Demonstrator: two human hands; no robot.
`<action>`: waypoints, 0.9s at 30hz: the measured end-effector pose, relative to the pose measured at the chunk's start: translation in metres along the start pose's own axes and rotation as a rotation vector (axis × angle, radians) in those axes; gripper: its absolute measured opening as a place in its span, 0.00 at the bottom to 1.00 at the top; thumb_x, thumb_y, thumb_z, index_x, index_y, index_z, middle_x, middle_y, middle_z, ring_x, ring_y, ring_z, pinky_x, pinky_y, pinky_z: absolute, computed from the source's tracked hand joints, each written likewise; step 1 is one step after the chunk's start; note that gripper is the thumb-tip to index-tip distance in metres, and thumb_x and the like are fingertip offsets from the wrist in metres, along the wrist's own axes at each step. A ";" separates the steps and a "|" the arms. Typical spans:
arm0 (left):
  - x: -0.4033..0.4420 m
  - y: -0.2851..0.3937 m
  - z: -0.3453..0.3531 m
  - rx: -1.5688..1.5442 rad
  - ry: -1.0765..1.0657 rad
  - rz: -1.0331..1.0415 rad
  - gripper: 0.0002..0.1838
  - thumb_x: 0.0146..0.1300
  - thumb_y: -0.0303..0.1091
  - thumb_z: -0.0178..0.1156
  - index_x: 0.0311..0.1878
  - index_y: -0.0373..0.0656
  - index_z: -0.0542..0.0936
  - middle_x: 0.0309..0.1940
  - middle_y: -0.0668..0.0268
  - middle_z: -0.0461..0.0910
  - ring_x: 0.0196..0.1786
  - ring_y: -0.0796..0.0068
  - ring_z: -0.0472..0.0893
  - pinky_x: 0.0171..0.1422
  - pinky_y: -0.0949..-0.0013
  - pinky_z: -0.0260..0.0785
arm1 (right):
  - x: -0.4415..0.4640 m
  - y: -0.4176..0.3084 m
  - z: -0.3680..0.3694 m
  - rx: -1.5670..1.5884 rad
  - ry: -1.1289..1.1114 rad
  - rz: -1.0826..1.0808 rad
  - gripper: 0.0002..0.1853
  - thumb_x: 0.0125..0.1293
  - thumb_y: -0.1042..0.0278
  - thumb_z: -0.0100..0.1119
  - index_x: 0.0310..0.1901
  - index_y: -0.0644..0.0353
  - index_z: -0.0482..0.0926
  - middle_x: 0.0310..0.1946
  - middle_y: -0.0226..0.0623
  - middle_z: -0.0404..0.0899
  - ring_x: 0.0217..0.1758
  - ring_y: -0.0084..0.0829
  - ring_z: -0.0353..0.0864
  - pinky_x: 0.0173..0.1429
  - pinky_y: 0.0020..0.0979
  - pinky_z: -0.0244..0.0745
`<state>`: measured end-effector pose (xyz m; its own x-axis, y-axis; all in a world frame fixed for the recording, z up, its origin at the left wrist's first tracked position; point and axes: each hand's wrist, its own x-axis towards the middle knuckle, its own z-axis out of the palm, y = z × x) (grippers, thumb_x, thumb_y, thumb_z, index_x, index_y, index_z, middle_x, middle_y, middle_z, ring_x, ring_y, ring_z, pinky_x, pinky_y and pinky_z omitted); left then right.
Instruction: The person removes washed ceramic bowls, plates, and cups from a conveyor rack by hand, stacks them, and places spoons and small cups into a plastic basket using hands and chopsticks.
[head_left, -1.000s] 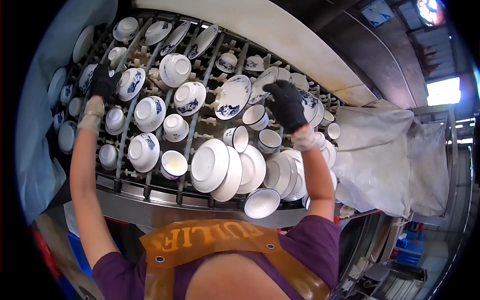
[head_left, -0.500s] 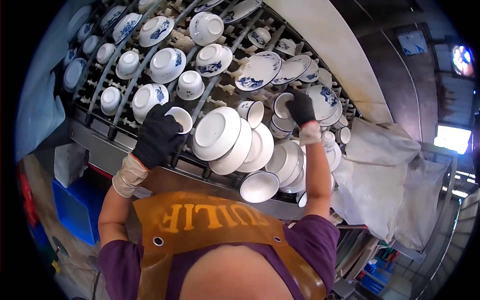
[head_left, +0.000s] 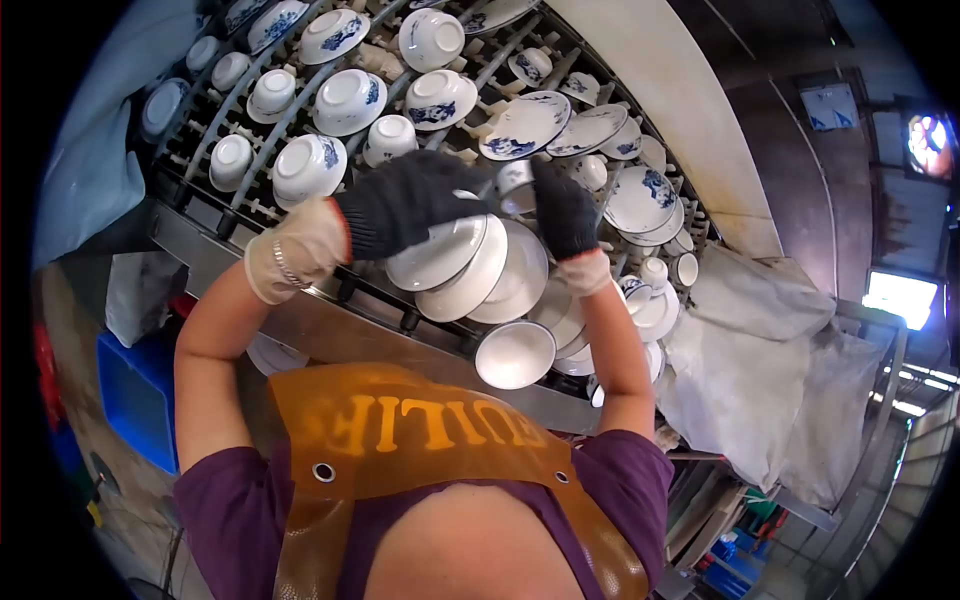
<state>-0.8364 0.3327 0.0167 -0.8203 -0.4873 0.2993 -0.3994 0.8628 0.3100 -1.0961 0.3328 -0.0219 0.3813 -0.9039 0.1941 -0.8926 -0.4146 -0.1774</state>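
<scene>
Both of my hands wear black gloves over pale cuffs. My right hand [head_left: 566,212] grips a small white-and-blue cup [head_left: 516,188] by its right side, above the piled dishes. Stretched across from the left, my left hand [head_left: 412,200] is close to that cup. Its fingers are smeared by motion, so whether it touches or holds anything is unclear. Just below it leans a row of white plates and bowls, the nearest a large white bowl [head_left: 435,258], partly covered by the glove. In front of them rests a rimmed bowl [head_left: 515,355].
Upside-down blue-patterned bowls [head_left: 350,102] sit in rows on a pegged conveyor rack [head_left: 245,190]. Patterned plates [head_left: 525,125] lean at its right. A metal ledge [head_left: 370,345] runs along the front. A blue bin [head_left: 138,400] stands at lower left, plastic sheeting [head_left: 760,360] at right.
My left hand has swung right, away from the rack's front-left, toward the right hand. My right hand has moved left with a cup. The dishes on the rack have shifted slightly in view.
</scene>
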 end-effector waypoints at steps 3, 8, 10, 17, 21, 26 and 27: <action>0.012 0.003 0.021 0.172 -0.056 0.111 0.30 0.45 0.29 0.58 0.57 0.49 0.72 0.60 0.56 0.67 0.63 0.58 0.66 0.64 0.58 0.60 | -0.018 -0.004 -0.013 -0.129 0.144 0.019 0.20 0.57 0.65 0.56 0.52 0.61 0.72 0.48 0.47 0.76 0.47 0.44 0.78 0.46 0.39 0.75; 0.065 -0.035 0.046 -0.153 -0.825 0.113 0.49 0.20 0.32 0.73 0.58 0.44 0.69 0.52 0.54 0.73 0.56 0.55 0.73 0.58 0.62 0.67 | -0.051 0.039 -0.014 0.075 -0.275 0.366 0.24 0.52 0.63 0.62 0.51 0.63 0.73 0.47 0.49 0.76 0.49 0.46 0.76 0.52 0.40 0.72; 0.074 -0.039 0.045 -0.174 -0.932 0.104 0.52 0.18 0.34 0.75 0.59 0.44 0.68 0.51 0.54 0.74 0.55 0.54 0.73 0.58 0.61 0.67 | -0.056 0.060 -0.013 0.331 -0.305 0.431 0.20 0.49 0.66 0.61 0.46 0.60 0.76 0.45 0.46 0.78 0.49 0.45 0.76 0.51 0.39 0.71; 0.004 0.006 -0.060 -0.171 -0.410 0.165 0.25 0.31 0.36 0.73 0.38 0.44 0.79 0.37 0.61 0.79 0.39 0.60 0.79 0.42 0.61 0.71 | -0.079 0.018 -0.045 -0.007 0.228 0.349 0.15 0.52 0.69 0.61 0.43 0.60 0.75 0.38 0.46 0.76 0.41 0.46 0.76 0.44 0.39 0.71; -0.012 0.032 -0.087 -0.094 -0.087 -0.082 0.15 0.41 0.40 0.68 0.31 0.44 0.78 0.23 0.63 0.77 0.28 0.62 0.79 0.33 0.62 0.70 | -0.080 -0.002 -0.010 0.478 -0.225 0.368 0.31 0.52 0.62 0.66 0.57 0.63 0.67 0.49 0.51 0.74 0.54 0.44 0.73 0.56 0.38 0.68; -0.002 0.019 -0.020 -0.473 0.530 -0.566 0.15 0.51 0.37 0.66 0.36 0.35 0.78 0.25 0.56 0.79 0.26 0.65 0.79 0.32 0.67 0.70 | -0.062 -0.016 -0.034 0.601 -0.342 0.355 0.43 0.45 0.58 0.72 0.61 0.65 0.62 0.59 0.52 0.66 0.63 0.43 0.66 0.65 0.34 0.60; -0.005 0.011 0.001 -0.380 0.583 -0.603 0.17 0.50 0.39 0.66 0.37 0.36 0.78 0.27 0.55 0.79 0.28 0.61 0.80 0.34 0.64 0.71 | -0.062 -0.022 -0.052 0.556 -0.281 0.310 0.43 0.44 0.60 0.72 0.61 0.65 0.62 0.59 0.52 0.66 0.63 0.43 0.66 0.65 0.35 0.61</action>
<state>-0.8373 0.3447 0.0182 -0.1400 -0.9199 0.3664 -0.4463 0.3889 0.8060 -1.1123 0.4038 0.0198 0.2438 -0.9513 -0.1889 -0.7431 -0.0581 -0.6667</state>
